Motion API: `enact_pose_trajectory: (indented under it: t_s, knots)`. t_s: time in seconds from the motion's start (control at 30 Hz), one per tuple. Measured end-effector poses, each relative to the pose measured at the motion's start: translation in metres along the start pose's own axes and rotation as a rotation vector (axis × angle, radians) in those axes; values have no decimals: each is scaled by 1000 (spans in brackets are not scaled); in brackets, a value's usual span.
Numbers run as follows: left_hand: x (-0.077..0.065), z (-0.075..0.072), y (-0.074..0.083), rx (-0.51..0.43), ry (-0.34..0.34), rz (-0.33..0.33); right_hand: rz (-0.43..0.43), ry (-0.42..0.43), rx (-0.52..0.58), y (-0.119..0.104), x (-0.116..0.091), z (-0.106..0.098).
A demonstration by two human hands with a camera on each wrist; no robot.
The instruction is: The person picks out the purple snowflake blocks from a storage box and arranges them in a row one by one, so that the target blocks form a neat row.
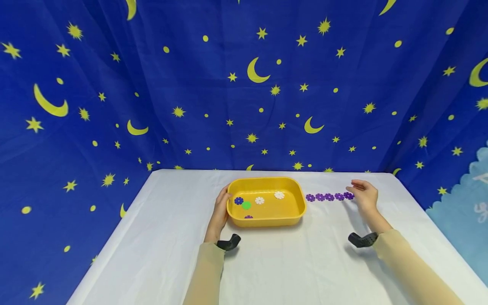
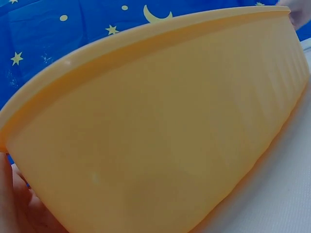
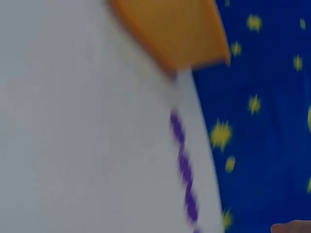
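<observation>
A yellow plastic basin [image 1: 265,222] stands on the white table, and my left hand [image 1: 220,208] holds it at its left side, with fingertips at the rim. In the left wrist view the basin's outer wall [image 2: 146,121] fills most of the picture, and part of that hand shows at the lower left. Inside the basin lie a blue flower disc [image 1: 238,201], a green one [image 1: 246,205], two white ones and a purple one. To the right, several purple flower discs [image 1: 329,197] form a row. At its right end is my right hand [image 1: 364,195], fingers loosely bent, nothing visible in them.
White cloth [image 1: 289,262] covers the table. Blue curtains [image 1: 213,93] with yellow stars and moons rise behind it and at both sides. A light-blue scalloped fabric [image 1: 463,212] hangs at the far right. Black wrist devices [image 1: 228,242] sit on both wrists.
</observation>
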State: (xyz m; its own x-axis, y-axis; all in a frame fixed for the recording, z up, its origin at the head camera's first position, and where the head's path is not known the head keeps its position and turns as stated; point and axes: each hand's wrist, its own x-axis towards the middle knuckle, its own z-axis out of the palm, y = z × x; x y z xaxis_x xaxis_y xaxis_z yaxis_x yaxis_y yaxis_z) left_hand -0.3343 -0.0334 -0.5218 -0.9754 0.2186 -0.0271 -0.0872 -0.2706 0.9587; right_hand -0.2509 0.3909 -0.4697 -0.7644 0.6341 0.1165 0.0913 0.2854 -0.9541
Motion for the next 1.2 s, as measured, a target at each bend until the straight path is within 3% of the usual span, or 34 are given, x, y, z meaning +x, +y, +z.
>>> enact_pose_trajectory:
  t_s: [0.17,0.47,0.63,1.0,1.2]
  knots:
    - [0,-1,-1,2,-16,8,-43,-131,107,-32,-17,31]
    - [2,-3,-1,-2,-47,32,-69,-365,155,-69,-44,92]
    - [1,-1,0,6,-31,41,-56,-501,167,-74,-57,124]
    - [3,0,-1,14,-15,34,-76,-1032,94,-76,-87,177]
    - [1,1,-1,3,-11,37,-26,-1212,96,-70,-95,200]
